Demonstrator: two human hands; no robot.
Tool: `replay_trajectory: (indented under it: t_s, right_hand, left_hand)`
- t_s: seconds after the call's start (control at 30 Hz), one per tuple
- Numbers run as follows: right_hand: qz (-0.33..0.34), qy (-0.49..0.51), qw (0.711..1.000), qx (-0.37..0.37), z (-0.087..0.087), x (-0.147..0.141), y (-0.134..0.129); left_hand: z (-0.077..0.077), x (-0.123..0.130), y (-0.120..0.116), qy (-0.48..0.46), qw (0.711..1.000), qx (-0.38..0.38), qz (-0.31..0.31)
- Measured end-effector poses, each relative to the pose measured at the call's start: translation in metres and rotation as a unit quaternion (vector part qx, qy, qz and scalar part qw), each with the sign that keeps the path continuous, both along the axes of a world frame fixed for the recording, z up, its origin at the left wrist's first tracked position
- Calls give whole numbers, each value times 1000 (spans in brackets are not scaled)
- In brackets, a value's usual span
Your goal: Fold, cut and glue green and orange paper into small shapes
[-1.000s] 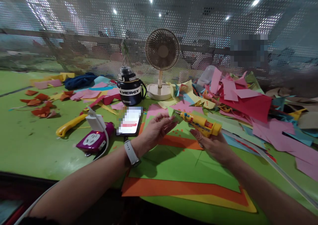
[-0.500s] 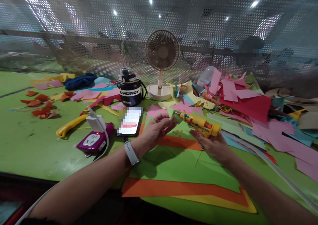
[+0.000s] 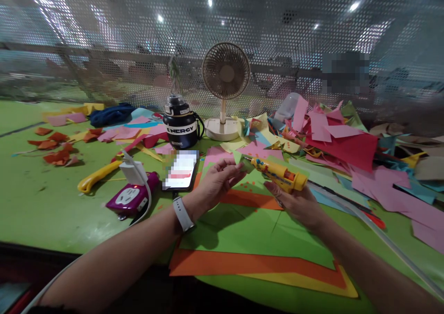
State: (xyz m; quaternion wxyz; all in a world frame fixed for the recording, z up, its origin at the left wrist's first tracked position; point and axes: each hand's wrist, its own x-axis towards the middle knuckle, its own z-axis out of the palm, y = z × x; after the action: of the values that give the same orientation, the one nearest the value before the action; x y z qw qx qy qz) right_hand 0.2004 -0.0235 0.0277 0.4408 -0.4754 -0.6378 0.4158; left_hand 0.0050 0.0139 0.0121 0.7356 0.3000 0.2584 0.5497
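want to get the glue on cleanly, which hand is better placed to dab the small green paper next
Probably the right: the right hand grips the yellow glue gun, its nozzle close to the small green paper, which the left hand pinches.

The left hand [image 3: 225, 177] partly hid the green scrap [image 3: 246, 165]; pixelation blurred the phone [image 3: 185, 173] and a dark shape [image 3: 347, 71], upper right
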Motion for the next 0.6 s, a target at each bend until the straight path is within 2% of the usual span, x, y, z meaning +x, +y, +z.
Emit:
replay_trajectory:
  t_s: [0.23,0.43,0.6]
  right_hand:
    - [-25,-15,999,20,-3,2,2]
    - [-8,-39,999,13,2,1,0]
    - [27,-11,999,14,0,1,3]
  left_hand:
    - [0,0,0,31,998,52,32]
    - [-2,-2,3,75,991,101,51]
    - [-2,-5,3,156,974,151,65]
